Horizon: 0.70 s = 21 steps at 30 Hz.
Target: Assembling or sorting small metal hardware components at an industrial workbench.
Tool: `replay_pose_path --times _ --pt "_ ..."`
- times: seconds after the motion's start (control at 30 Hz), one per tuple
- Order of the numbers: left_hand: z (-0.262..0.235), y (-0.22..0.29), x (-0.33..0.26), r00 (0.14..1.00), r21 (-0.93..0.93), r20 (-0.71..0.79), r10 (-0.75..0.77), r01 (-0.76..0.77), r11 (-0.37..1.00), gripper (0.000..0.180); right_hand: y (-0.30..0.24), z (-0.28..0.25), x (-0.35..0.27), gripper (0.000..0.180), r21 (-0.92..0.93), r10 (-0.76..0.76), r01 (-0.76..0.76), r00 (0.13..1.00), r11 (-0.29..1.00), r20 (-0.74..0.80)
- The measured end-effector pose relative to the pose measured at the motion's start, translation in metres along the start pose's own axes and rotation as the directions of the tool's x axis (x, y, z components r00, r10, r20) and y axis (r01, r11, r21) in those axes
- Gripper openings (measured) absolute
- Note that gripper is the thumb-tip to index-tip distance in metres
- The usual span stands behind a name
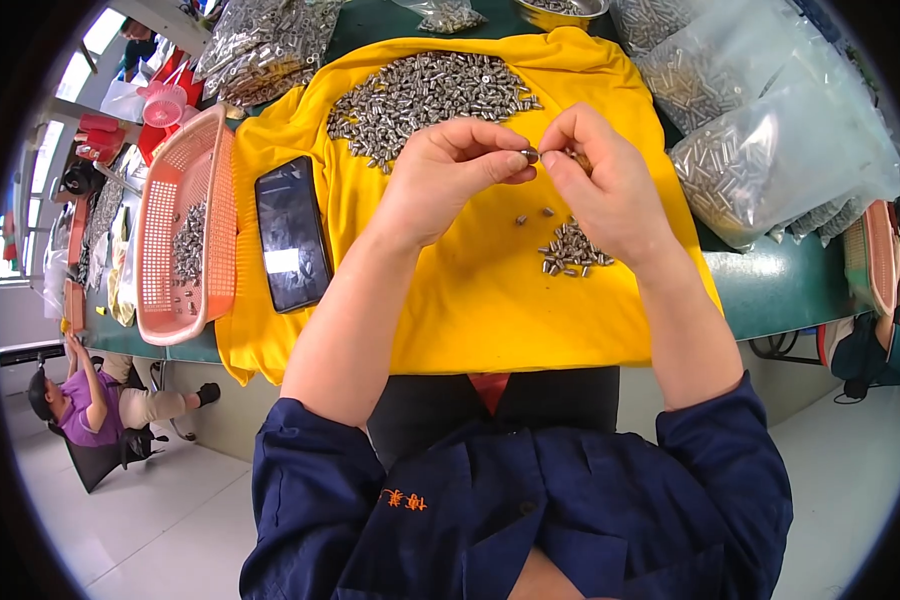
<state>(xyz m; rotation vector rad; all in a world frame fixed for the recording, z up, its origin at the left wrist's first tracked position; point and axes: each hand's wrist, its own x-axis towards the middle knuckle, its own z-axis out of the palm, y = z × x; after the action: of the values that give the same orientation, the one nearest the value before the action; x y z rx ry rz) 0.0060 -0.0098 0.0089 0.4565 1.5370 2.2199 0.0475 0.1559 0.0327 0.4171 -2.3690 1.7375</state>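
Between my two hands, above a yellow cloth (450, 330), is a small metal fitting (531, 157). My left hand (458, 172) pinches it from one side with thumb and forefinger. The fingertips of my right hand (600, 175) close in at its other end; whether they grip the same fitting or another tiny part is hidden. Beyond my hands lies a large heap of metal fittings (425, 95) on the cloth. A smaller pile of fittings (573, 250) sits below my right hand, with two loose ones beside it.
A black phone (292, 235) lies left of my left forearm. Past it stands a pink plastic basket (223, 200) with some fittings inside. Clear bags of metal parts (740, 165) crowd the right side; more bagged parts (270, 45) lie far left. A seated person (95, 405) is at left.
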Motion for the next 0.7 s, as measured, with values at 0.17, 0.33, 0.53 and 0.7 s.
replay_pose_path --times 0.17,0.33,0.53,0.7 --pt "0.001 0.002 0.0 1.0 0.129 0.003 0.003 -0.003 0.992 0.011 -0.002 0.0 -0.002 0.005 -0.149 -0.055 0.058 0.998 0.987 0.022" --pt "0.0 0.004 -0.001 1.0 0.196 -0.013 0.003 0.0 0.981 0.011 0.002 0.004 0.0 0.006 -0.153 -0.083 0.083 0.997 0.985 0.008" --pt "0.009 0.014 -0.003 0.998 0.328 -0.011 0.056 -0.05 0.943 0.011 -0.003 -0.001 0.002 0.006 -0.078 -0.089 0.092 0.995 0.993 0.041" --pt "0.011 0.023 -0.014 0.999 0.328 -0.02 0.037 -0.028 0.944 0.008 -0.024 -0.007 -0.017 0.006 -0.179 -0.109 0.125 0.989 0.976 0.098"
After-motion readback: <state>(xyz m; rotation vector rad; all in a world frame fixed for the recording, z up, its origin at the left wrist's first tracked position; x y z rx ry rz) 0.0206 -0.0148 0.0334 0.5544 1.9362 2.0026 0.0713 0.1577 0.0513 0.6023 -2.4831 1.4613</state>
